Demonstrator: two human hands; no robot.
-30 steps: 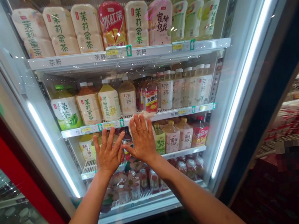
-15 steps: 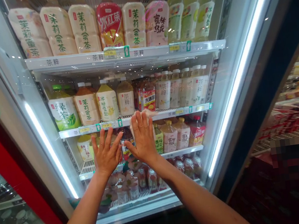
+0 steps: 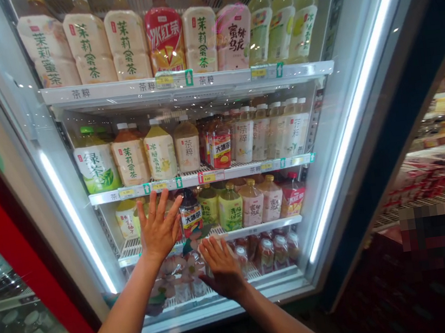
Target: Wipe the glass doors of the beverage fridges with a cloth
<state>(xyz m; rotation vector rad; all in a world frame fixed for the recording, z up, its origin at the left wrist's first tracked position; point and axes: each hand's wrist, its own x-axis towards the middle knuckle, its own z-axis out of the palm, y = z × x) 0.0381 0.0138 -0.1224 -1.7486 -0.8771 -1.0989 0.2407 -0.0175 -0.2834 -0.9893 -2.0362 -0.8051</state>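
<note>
Red paneling ran up the left side of the drinks cooler, right?

Yes, and just inside it, a green tea bottle stood at the end of the second shelf from the top. What came next along the row?

The left hand, raised and wide open, with its fingers spread upward. It had hold of nothing.

And beside it?

A dark bottle with a red and yellow label stood on the third shelf, just by the left fingertips. I couldn't tell whether they touched it.

Where was the right hand?

It was lower and farther right, open with its fingers a little curled, in front of the bottom shelf's bottles. It was empty too, though I couldn't tell whether its palm met anything.

What stood right of that?

A lime-green bottle and a pale pink bottle shared the third shelf. Beyond the cooler, a store rack held packaged goods.

So how far along were things?

Hard to say. All the shelves I could see held bottles, and neither hand carried one. Nothing showed anything finished or left over.
</note>
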